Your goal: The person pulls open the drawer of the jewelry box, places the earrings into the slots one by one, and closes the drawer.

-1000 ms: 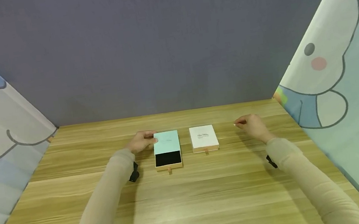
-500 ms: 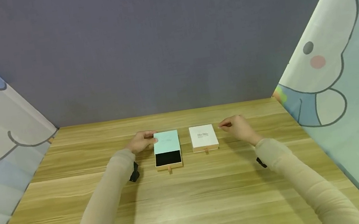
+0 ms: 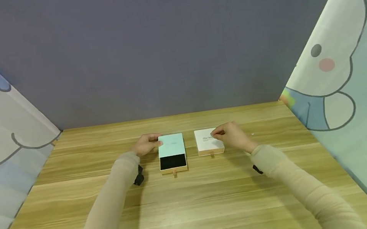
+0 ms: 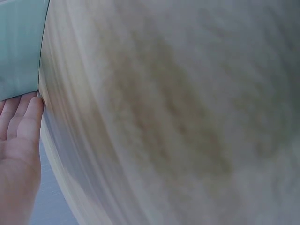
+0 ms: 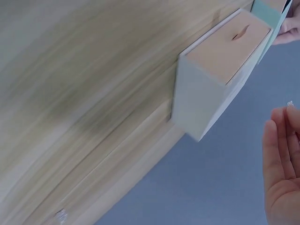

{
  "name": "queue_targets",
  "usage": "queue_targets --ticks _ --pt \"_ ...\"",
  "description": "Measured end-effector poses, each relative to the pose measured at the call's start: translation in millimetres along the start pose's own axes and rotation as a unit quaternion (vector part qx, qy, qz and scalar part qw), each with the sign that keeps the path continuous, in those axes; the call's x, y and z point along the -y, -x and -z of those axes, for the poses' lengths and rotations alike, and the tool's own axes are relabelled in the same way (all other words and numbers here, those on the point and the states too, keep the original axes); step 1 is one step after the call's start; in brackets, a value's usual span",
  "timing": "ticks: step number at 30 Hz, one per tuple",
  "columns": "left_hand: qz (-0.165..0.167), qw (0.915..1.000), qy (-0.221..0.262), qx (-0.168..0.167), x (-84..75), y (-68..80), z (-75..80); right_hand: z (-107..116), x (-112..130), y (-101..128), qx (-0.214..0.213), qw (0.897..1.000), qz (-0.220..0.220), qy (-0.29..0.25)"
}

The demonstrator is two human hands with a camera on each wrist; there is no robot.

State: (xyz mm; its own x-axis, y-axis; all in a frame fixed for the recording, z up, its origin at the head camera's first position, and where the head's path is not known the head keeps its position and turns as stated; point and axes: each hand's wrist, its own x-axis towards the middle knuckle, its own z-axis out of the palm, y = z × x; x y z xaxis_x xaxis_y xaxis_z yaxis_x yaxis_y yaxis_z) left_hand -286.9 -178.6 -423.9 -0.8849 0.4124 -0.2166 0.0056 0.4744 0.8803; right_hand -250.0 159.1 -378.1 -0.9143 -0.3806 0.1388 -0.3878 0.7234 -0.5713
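My left hand [image 3: 146, 144] holds the back left corner of a teal drawer box [image 3: 170, 144], thumb at its left edge and fingers behind it. The black-lined drawer [image 3: 173, 162] is pulled partway out toward me. In the left wrist view, the fingers [image 4: 29, 123] meet the edge of the teal sleeve. My right hand [image 3: 235, 135] pinches a small clear sparkling piece [image 5: 290, 103] between thumb and fingertips, over the right part of a white drawer box [image 3: 205, 145]. This white box is closed, with a small ribbon tab [image 3: 212, 155] at its front.
A second tiny shiny piece [image 3: 252, 134] lies on the wood-grain table [image 3: 195, 205], right of the white box. The grey back panel [image 3: 175, 53] rises at the table's far edge. Cartoon-printed panels [image 3: 344, 70] flank both sides.
My right hand has moved left with the sparkling piece, from the right of the white box to over it. The tiny piece on the table has come into sight. My left hand stays put.
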Motion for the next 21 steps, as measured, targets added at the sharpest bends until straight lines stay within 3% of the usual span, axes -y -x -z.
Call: queue_targets --ticks 3,11,21 --pt "0.0 1.0 0.004 -0.001 -10.5 6.7 -0.3 -6.0 7.3 -3.6 0.009 1.0 0.005 -0.001" --pt "-0.001 0.9998 -0.016 -0.01 12.1 -10.0 2.4 -20.1 28.3 -10.5 0.045 0.999 0.017 -0.009" --pt "-0.004 1.0 -0.004 -0.007 13.1 -13.0 0.3 -35.5 47.3 -15.3 0.06 0.998 0.023 -0.02"
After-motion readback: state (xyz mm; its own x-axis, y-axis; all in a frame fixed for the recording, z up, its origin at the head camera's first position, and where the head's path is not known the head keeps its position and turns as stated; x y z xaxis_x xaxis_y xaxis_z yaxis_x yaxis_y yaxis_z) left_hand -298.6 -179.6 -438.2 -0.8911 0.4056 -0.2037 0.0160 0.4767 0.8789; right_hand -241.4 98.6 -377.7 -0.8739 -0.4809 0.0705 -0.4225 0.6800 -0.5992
